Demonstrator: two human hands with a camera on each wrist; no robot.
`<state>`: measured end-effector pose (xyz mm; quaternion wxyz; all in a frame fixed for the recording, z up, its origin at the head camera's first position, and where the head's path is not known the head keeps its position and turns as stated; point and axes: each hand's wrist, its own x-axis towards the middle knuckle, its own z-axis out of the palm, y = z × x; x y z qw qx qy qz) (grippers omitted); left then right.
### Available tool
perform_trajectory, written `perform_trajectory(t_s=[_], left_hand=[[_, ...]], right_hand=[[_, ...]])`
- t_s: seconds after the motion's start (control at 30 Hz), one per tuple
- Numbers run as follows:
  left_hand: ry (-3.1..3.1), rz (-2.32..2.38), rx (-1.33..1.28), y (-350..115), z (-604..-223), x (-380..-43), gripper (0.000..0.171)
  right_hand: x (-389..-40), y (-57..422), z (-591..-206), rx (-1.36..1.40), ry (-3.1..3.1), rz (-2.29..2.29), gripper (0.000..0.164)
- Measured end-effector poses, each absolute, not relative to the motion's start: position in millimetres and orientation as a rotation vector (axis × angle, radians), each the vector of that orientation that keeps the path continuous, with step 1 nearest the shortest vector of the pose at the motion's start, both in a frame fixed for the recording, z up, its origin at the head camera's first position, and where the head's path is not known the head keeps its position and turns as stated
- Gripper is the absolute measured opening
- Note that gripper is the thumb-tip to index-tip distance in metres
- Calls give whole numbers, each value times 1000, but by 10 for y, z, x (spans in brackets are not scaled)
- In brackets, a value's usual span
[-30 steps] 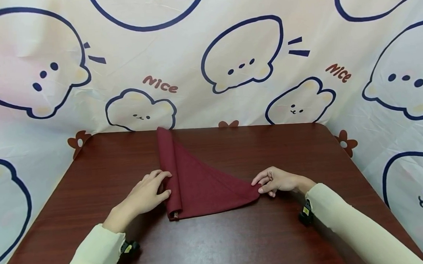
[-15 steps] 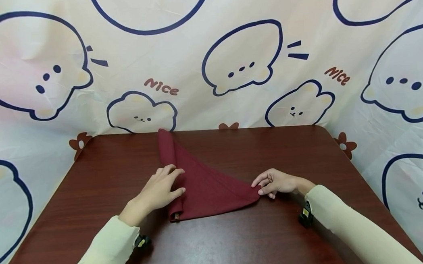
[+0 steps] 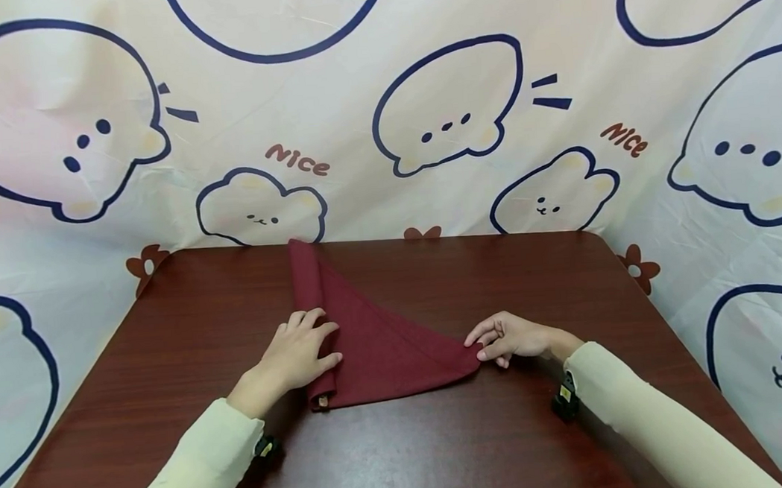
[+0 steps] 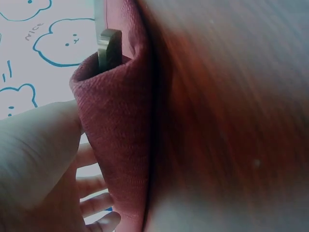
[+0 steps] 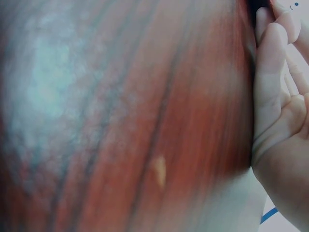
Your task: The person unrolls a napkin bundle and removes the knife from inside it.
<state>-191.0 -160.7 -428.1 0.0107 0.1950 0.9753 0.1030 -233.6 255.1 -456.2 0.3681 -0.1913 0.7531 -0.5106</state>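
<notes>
A dark red cloth (image 3: 387, 349) lies on the table, its left side rolled into a tube (image 3: 307, 275) and its right side spread out to a narrow corner. My left hand (image 3: 294, 351) lies across the roll's near half, fingers and thumb spread and reaching over to the flat cloth. From the roll's near end pokes a flat, brassy-looking piece (image 4: 110, 50); the rest of it is hidden inside. My right hand (image 3: 509, 337) pinches the cloth's right corner between thumb and fingers, low at the table. In the right wrist view, only the right hand's fingers (image 5: 270, 72) show at the edge.
The dark brown wooden table (image 3: 404, 460) has rounded far corners. Behind it and along both sides hangs a pale sheet (image 3: 342, 105) printed with cartoon figures. The roll's far end reaches the table's back edge.
My left hand has moved right, from the roll's left side to over its top, then slipped back slightly left with the roll. The right hand keeps its pinch at the corner.
</notes>
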Motion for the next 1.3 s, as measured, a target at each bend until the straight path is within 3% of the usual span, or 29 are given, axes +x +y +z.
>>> perform_trajectory(t_s=[1.3], left_hand=[[3067,446,546,-2034,-4205,-1764,51]], right_hand=[[-2334,2566,-4557,-524,1926,-1321,37]])
